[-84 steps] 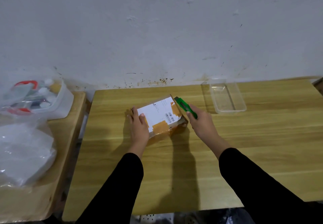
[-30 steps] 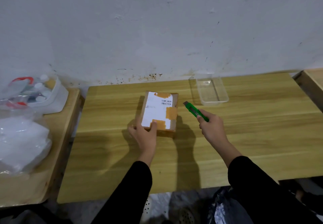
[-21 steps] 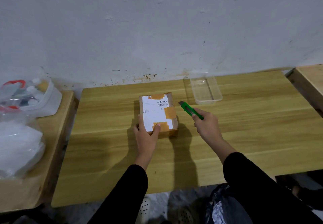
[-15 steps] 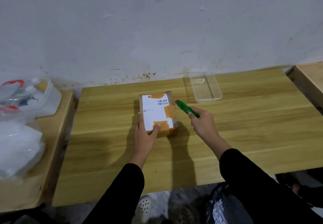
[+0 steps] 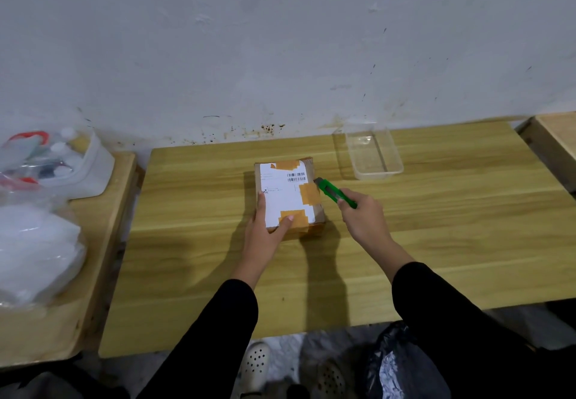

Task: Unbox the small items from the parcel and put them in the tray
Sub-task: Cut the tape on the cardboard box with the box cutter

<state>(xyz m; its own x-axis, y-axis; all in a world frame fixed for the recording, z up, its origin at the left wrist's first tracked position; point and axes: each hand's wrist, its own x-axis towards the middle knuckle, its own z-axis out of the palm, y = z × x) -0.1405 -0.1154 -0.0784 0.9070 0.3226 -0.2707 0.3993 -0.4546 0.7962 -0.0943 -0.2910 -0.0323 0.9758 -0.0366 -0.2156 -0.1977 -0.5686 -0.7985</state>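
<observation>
While the left hand [image 5: 265, 230] is gripping the taped parcel [image 5: 288, 196] steady on the worktop [image 5: 436, 243], the right hand [image 5: 363, 215], clenching a green utility knife [image 5: 335, 193], is meeting its right edge, apparently to slit the tape.

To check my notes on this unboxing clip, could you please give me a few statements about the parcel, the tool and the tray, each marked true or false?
1. The parcel is taped shut. True.
2. The right hand holds a pair of scissors. False: it holds a green cutter.
3. The left hand holds the parcel's near left corner. True.
4. The tray has small items in it. False: nothing shows inside it.
5. The cutter's tip is at the parcel's right edge. True.
6. The tray stands left of the parcel. False: it stands to the parcel's right, nearer the wall.
</observation>
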